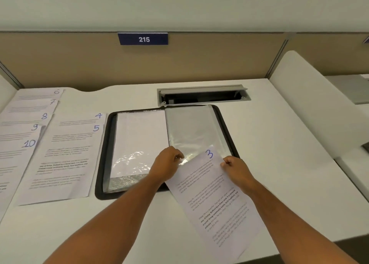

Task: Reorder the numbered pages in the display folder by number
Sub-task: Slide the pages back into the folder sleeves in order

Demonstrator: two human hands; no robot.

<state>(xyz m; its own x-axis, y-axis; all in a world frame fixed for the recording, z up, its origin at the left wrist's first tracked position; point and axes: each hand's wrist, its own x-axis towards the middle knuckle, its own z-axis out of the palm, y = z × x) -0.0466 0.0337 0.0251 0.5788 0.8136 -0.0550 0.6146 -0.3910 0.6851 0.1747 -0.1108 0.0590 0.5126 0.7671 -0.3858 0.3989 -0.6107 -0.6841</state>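
Over open display folder (223, 124): left hand (166, 164) pinching clear sleeve (191, 136), right hand (236, 169) pinching tilted page 3 (215, 200).

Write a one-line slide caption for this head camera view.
Both hands, left and right, hold white printed page 3 at the open black display folder's clear plastic sleeve.

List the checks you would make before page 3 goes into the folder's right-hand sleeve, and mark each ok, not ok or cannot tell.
1. Page 3 gripped at both top corners by left hand and right hand: ok.
2. Right-hand sleeve empty: ok.
3. Sleeve mouth held open: cannot tell.
4. Page square to the sleeve: not ok, tilted.
5. Pages 1 and 2 already filed: cannot tell.
6. Page 4 within reach on the desk: ok.
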